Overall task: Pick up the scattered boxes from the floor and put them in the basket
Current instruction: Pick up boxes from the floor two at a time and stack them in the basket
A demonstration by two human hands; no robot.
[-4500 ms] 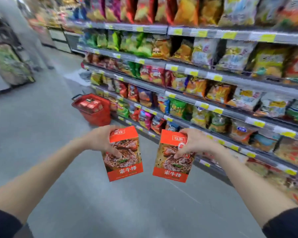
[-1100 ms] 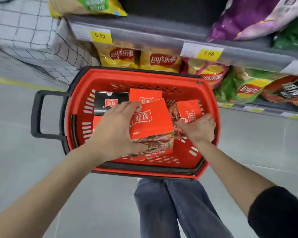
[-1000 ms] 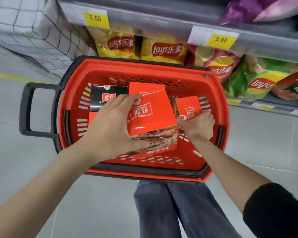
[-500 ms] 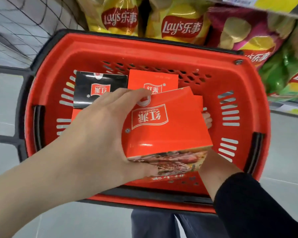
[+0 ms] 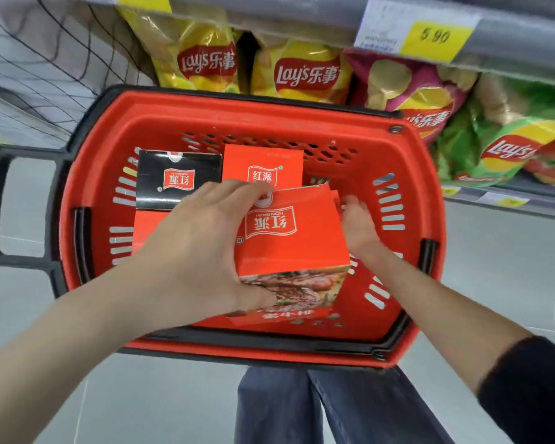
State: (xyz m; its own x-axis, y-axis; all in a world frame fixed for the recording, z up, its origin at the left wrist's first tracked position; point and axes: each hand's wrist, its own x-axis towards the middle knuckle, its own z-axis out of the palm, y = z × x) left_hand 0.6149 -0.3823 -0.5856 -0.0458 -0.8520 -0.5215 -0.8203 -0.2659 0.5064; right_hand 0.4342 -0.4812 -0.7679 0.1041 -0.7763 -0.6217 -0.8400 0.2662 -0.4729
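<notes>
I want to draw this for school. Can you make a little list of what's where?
place: shop aisle floor, beside a shelf of chip bags
basket: red basket
already inside: black box; orange box
left hand: left hand holds a tilted orange box over the basket
right hand: right hand low inside the basket; its grip is hidden

The grey floor point(image 5: 494, 283) carries the red basket point(image 5: 407, 174), which sits under both hands. A shelf point(image 5: 510, 200) beyond the hands holds chip bags point(image 5: 305, 72) just behind the basket.
</notes>
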